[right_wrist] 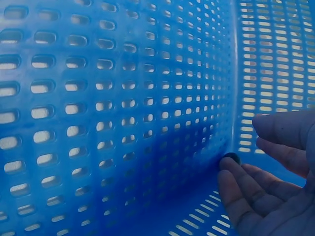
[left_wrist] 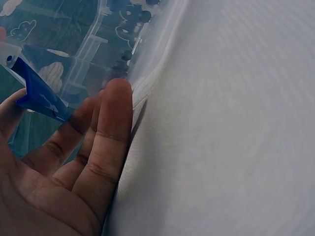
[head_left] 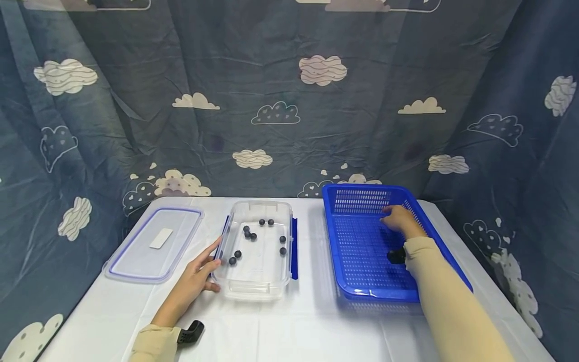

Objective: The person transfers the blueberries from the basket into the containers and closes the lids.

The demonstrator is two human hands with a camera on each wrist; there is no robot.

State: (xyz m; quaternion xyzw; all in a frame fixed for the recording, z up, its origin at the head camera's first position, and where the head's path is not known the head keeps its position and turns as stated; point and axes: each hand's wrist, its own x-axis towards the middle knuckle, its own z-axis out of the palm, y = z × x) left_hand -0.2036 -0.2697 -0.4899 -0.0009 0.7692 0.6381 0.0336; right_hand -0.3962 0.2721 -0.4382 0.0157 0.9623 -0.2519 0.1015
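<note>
A clear plastic container [head_left: 255, 282] with blue side latches holds several small black balls [head_left: 253, 237]. My left hand [head_left: 195, 276] rests against its left side, fingers fairly straight, beside the blue latch [left_wrist: 42, 96] in the left wrist view. On the right stands a blue perforated plastic basket [head_left: 362, 294]. Inside it, my right hand [head_left: 400, 221] reaches toward the far right part. The right wrist view shows a small dark ball [right_wrist: 232, 158] in the basket at the fingertips [right_wrist: 227, 179], partly hidden by them. The thumb and fingers stand apart; a firm hold on the ball is not visible.
A clear lid [head_left: 135, 269] with a blue-purple seal lies flat left of the container, a white rectangular piece [head_left: 161, 238] on it. A white cloth [head_left: 307, 332] covers the table. Dark cloud-patterned curtains [head_left: 253, 136] hang behind and at both sides.
</note>
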